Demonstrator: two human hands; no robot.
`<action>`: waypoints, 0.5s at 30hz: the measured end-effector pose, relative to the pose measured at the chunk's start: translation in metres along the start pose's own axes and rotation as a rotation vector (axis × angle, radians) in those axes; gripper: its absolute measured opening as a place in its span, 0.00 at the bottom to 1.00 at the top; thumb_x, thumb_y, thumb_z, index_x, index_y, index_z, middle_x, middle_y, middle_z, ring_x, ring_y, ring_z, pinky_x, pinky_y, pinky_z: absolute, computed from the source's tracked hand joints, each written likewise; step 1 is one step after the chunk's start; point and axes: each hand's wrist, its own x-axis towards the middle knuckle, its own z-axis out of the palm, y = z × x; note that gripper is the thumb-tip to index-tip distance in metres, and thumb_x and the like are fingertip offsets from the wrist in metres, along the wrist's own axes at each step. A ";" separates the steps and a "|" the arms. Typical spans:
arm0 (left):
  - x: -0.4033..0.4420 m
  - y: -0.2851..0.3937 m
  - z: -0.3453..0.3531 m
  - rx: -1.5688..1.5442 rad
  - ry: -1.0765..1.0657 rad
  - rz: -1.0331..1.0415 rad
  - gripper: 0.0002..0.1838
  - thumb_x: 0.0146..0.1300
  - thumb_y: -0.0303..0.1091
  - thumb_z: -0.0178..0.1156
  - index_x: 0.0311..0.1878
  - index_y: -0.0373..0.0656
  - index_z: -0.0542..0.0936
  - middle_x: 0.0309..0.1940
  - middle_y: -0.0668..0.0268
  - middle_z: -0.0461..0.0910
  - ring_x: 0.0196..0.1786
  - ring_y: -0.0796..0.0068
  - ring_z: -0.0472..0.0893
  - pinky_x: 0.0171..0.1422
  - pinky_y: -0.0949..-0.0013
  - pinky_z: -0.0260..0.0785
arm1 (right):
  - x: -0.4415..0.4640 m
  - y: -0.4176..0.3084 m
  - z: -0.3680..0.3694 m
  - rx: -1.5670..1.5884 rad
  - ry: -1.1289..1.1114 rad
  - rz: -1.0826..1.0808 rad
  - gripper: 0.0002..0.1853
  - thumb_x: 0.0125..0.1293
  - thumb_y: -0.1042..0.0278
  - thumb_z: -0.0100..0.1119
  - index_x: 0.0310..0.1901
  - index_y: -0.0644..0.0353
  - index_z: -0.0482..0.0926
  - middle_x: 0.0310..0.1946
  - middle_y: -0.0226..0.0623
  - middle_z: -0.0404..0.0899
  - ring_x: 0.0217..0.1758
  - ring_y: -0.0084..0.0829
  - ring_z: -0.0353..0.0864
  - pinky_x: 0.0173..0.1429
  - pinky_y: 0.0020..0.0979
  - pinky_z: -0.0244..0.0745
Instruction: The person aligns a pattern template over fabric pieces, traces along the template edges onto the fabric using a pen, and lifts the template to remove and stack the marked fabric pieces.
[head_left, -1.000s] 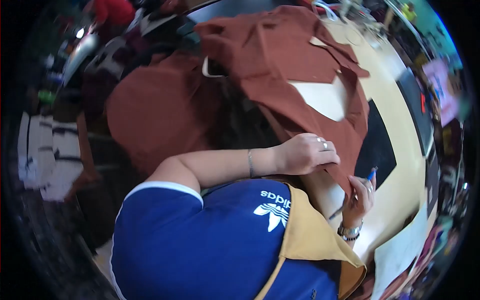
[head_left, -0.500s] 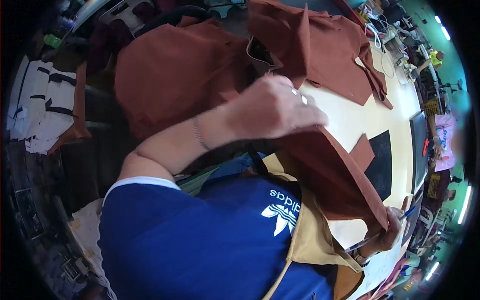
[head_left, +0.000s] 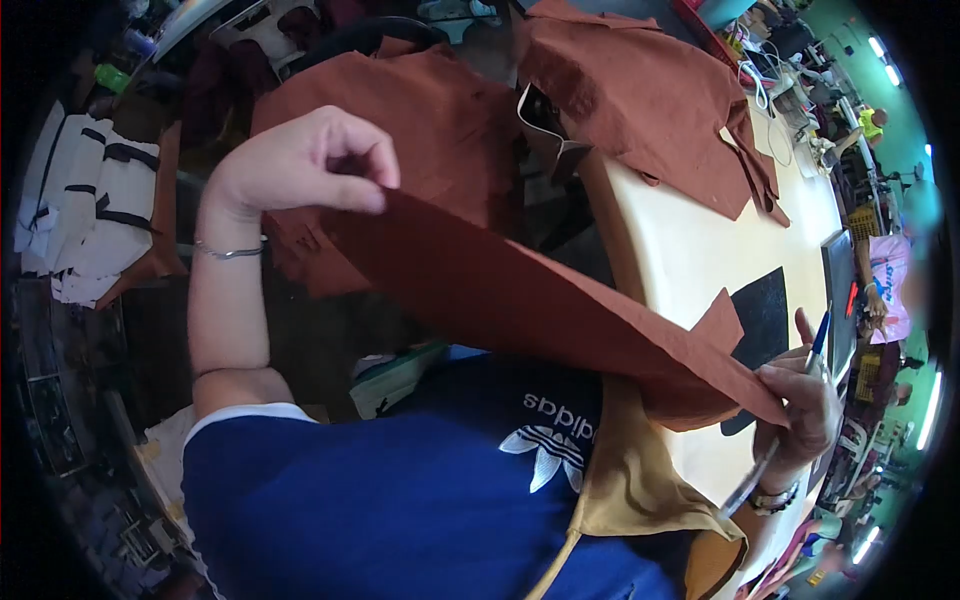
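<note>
A long reddish-brown piece of fabric or leather [head_left: 520, 300] is stretched between my two hands, its upper edge slanting down to the right. My left hand [head_left: 310, 165], raised at the left, pinches one end between thumb and fingers. At the other end, my right hand [head_left: 805, 405] grips a corner low on the right. That same hand also holds a slim pen-like tool [head_left: 820, 340] with a blue end and a pale shaft. Below the stretched piece lie a small brown offcut [head_left: 718, 322] and a flat black sheet [head_left: 762, 310].
A pale table [head_left: 690, 240] runs along the right. Brown material [head_left: 640, 110] is heaped on its far end, and more brown material [head_left: 420, 130] lies behind my left hand. White pieces with black straps [head_left: 90, 200] are stacked at the far left. Another person [head_left: 885, 290] stands across the table.
My left hand has swung left and up, drawing the brown piece out long and taut. My right hand keeps its corner and the pen-like tool, shifting slightly.
</note>
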 end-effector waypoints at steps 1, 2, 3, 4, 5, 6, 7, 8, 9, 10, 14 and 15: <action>-0.010 0.007 -0.005 -0.039 -0.032 0.006 0.08 0.57 0.29 0.69 0.32 0.38 0.79 0.28 0.75 0.79 0.32 0.90 0.75 0.38 0.80 0.68 | 0.004 -0.001 -0.004 0.029 0.000 -0.011 0.07 0.55 0.68 0.68 0.29 0.58 0.78 0.19 0.33 0.78 0.24 0.28 0.80 0.61 0.53 0.72; -0.017 0.015 -0.009 -0.078 -0.063 0.012 0.08 0.57 0.29 0.70 0.31 0.38 0.79 0.28 0.75 0.79 0.31 0.90 0.75 0.37 0.80 0.68 | 0.007 -0.001 -0.010 0.027 -0.022 0.016 0.08 0.55 0.68 0.69 0.29 0.58 0.78 0.19 0.33 0.79 0.25 0.28 0.80 0.59 0.50 0.73; -0.023 0.023 -0.012 -0.174 -0.075 -0.021 0.10 0.55 0.30 0.71 0.30 0.40 0.77 0.26 0.75 0.78 0.29 0.90 0.74 0.35 0.82 0.67 | 0.011 -0.002 -0.018 0.026 -0.046 0.042 0.09 0.55 0.67 0.69 0.30 0.58 0.78 0.20 0.34 0.79 0.26 0.28 0.80 0.56 0.47 0.75; -0.023 0.024 -0.014 -0.140 -0.049 -0.023 0.14 0.53 0.34 0.73 0.29 0.40 0.76 0.24 0.75 0.77 0.26 0.90 0.73 0.31 0.82 0.64 | 0.016 -0.006 -0.027 0.025 -0.085 0.137 0.09 0.55 0.67 0.69 0.30 0.59 0.78 0.22 0.34 0.80 0.27 0.28 0.80 0.49 0.40 0.75; -0.021 0.025 -0.017 -0.104 -0.023 -0.024 0.17 0.50 0.38 0.76 0.27 0.40 0.76 0.23 0.75 0.76 0.23 0.90 0.71 0.26 0.82 0.61 | 0.021 -0.009 -0.036 0.020 -0.124 0.232 0.09 0.56 0.66 0.69 0.31 0.60 0.79 0.24 0.35 0.80 0.28 0.29 0.80 0.42 0.33 0.76; -0.017 0.027 -0.020 -0.069 0.003 -0.026 0.20 0.48 0.42 0.78 0.25 0.41 0.75 0.21 0.74 0.75 0.20 0.90 0.70 0.22 0.83 0.58 | 0.021 -0.002 -0.041 -0.024 -0.105 0.231 0.09 0.56 0.67 0.69 0.33 0.62 0.80 0.26 0.32 0.79 0.29 0.25 0.78 0.35 0.26 0.71; -0.010 0.044 -0.024 0.075 -0.014 -0.117 0.18 0.51 0.40 0.75 0.28 0.41 0.74 0.20 0.75 0.73 0.16 0.91 0.68 0.17 0.84 0.57 | 0.019 0.011 -0.052 -0.079 -0.084 0.303 0.09 0.57 0.67 0.68 0.35 0.61 0.80 0.26 0.28 0.79 0.28 0.23 0.76 0.35 0.25 0.70; 0.006 0.057 -0.022 0.149 -0.044 -0.120 0.15 0.54 0.38 0.70 0.30 0.41 0.73 0.20 0.76 0.71 0.14 0.91 0.67 0.15 0.84 0.59 | 0.021 0.021 -0.061 -0.124 -0.055 0.396 0.10 0.58 0.65 0.68 0.36 0.60 0.80 0.27 0.26 0.79 0.28 0.21 0.75 0.35 0.25 0.70; 0.026 0.065 -0.019 0.240 -0.062 -0.094 0.11 0.57 0.37 0.64 0.32 0.42 0.72 0.21 0.75 0.71 0.14 0.90 0.67 0.15 0.84 0.60 | 0.023 0.031 -0.071 -0.165 -0.029 0.490 0.10 0.60 0.64 0.68 0.38 0.59 0.80 0.27 0.24 0.78 0.28 0.19 0.73 0.35 0.24 0.69; 0.048 0.072 -0.017 0.322 -0.052 -0.046 0.11 0.60 0.39 0.63 0.34 0.43 0.74 0.23 0.75 0.71 0.14 0.92 0.67 0.15 0.86 0.58 | 0.028 0.051 -0.089 -0.157 -0.050 0.554 0.11 0.61 0.62 0.67 0.42 0.58 0.80 0.30 0.24 0.79 0.30 0.18 0.74 0.36 0.23 0.69; 0.156 0.133 -0.003 0.742 -0.194 0.128 0.23 0.72 0.42 0.51 0.61 0.34 0.74 0.33 0.62 0.80 0.26 0.73 0.75 0.45 0.64 0.76 | 0.037 0.147 -0.170 0.002 -0.022 0.702 0.15 0.67 0.57 0.62 0.51 0.53 0.80 0.33 0.19 0.78 0.30 0.11 0.68 0.35 0.17 0.61; 0.191 0.142 0.010 0.730 -0.162 0.194 0.23 0.72 0.41 0.51 0.64 0.36 0.71 0.34 0.62 0.81 0.32 0.73 0.77 0.49 0.64 0.75 | 0.034 0.159 -0.188 -0.029 0.005 0.702 0.14 0.67 0.58 0.62 0.50 0.53 0.80 0.34 0.19 0.78 0.31 0.11 0.69 0.35 0.18 0.62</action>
